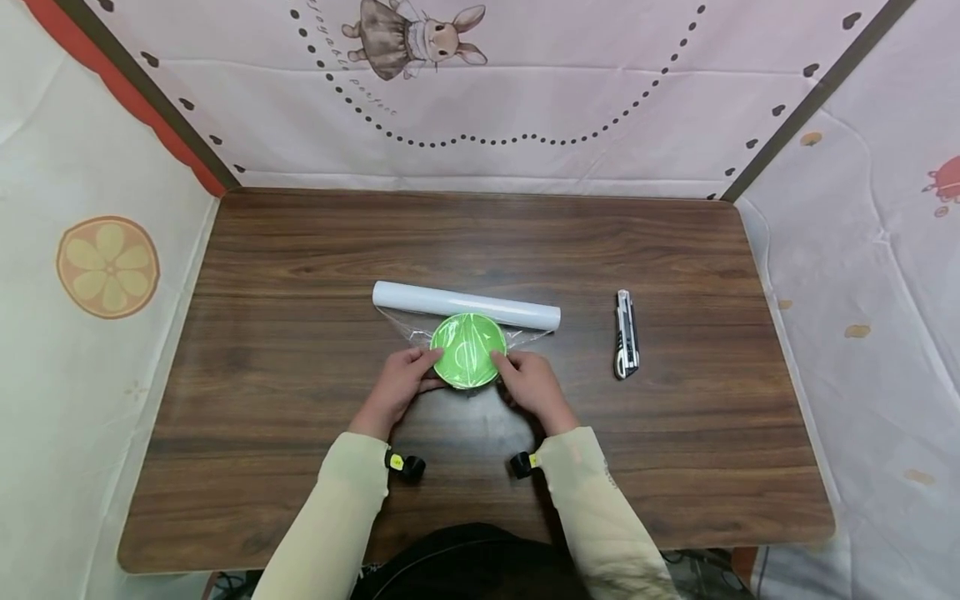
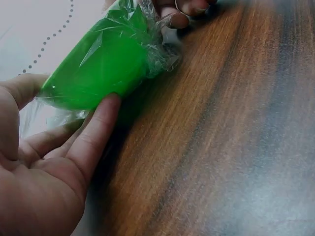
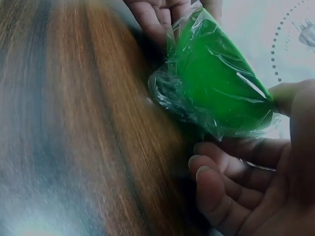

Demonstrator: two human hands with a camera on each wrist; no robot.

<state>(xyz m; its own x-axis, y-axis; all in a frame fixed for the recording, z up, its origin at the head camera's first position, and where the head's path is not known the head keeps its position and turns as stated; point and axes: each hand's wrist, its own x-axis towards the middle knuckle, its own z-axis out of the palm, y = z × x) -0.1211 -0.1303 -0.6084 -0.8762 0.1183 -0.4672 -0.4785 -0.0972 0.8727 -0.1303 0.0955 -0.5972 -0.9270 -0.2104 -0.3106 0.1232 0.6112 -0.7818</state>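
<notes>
A green bowl [image 1: 469, 353] with clear cling film [image 2: 158, 54] stretched over its top is between the two hands near the middle of the table. My left hand [image 1: 402, 383] grips its left side, thumb at the rim and fingers against the outer wall. On the opposite side my right hand [image 1: 531, 387] holds the rim, its other fingers curled below. Crumpled film bunches along the near side of the bowl in both wrist views. Just behind the bowl lies a white roll of cling film [image 1: 465, 303], with a sheet running from it to the bowl.
To the right, a utility knife [image 1: 626, 335] lies lengthwise on the brown wooden table [image 1: 300, 250]. Printed cloth walls [image 1: 525, 100] border the back and both sides of the table.
</notes>
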